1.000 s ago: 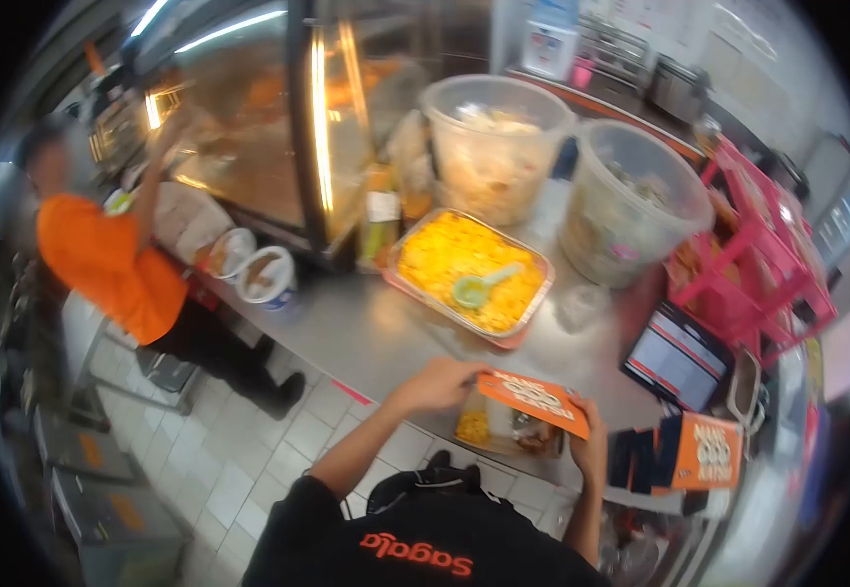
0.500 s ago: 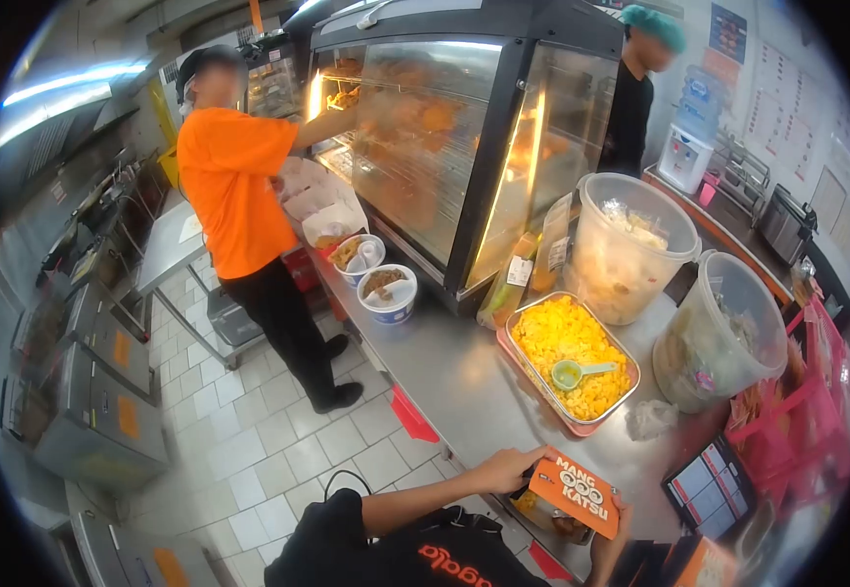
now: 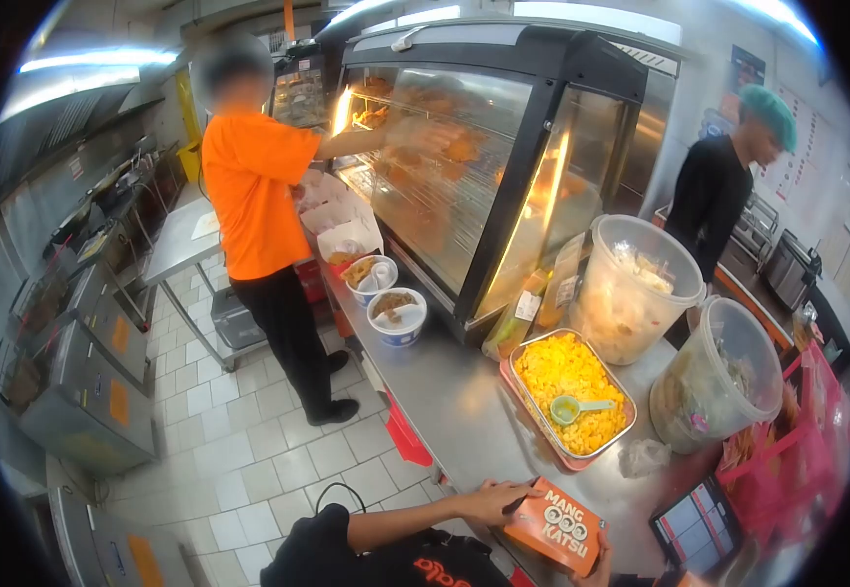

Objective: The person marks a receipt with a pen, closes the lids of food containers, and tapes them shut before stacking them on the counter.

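An orange food box point(image 3: 554, 526) printed "MANG KATSU" is between my hands at the counter's near edge. My left hand point(image 3: 493, 502) grips its left rear corner, with fingers bent against the lid's edge. At the right front side, my right hand point(image 3: 597, 570) presses on the box, its lower part cut off by the frame. The lid lies down over the box, so the contents are hidden. Just beyond it sits a metal tray of yellow scrambled-egg-like food point(image 3: 567, 367), with a pale green scoop point(image 3: 581, 407) resting in it.
Two clear plastic tubs point(image 3: 630, 303) stand at the right, near a pink bag point(image 3: 787, 470) and a tablet point(image 3: 696, 525). A glass food warmer point(image 3: 445, 176) fills the back. Bowls of food point(image 3: 397, 315) line the counter's left edge. One person in orange point(image 3: 259, 196) reaches into the warmer; another in black point(image 3: 714, 191) stands behind.
The box lid has come down over the food that showed beneath it. The person in black has shifted further into view, and my view has turned slightly.
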